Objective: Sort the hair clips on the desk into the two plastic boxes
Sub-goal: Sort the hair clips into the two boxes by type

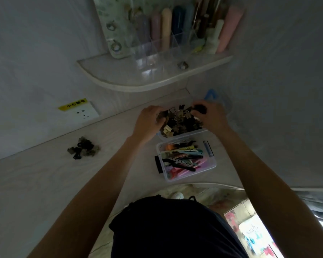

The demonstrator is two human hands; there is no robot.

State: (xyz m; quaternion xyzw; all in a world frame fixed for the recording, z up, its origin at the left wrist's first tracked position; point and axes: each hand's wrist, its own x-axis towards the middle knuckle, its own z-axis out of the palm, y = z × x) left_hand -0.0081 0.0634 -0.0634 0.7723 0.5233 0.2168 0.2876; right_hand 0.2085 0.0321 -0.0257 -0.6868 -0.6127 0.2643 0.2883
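Nearest the camera is the person's dark-clothed torso (168,228), with both bare forearms reaching forward over the pale desk (35,183). Just beyond the desk's near edge sits the near plastic box (186,159), clear and without a lid, filled with long flat hair clips in pink, teal, orange and black; a black clip lies against its left wall.

Touching its far side is the far plastic box (181,130), heaped above the rim with small dark and tan claw clips (183,121). Both hands are at this heap. The left hand (149,120) has its fingers curled round a clump of the clips at the heap's left side. The right hand (209,115) curls over the right side, pinching a dark clip (200,108) at its fingertips.

Well to the left on the desk, apart from both boxes, lies a small loose pile of clips (83,149), black and olive.

On the wall behind the desk is a white socket (84,113) with a yellow label above it. Higher up, a curved shelf (138,82) carries a clear organiser (162,51) holding upright pastel tubes. A blue shape behind the right hand is too blurred to identify.
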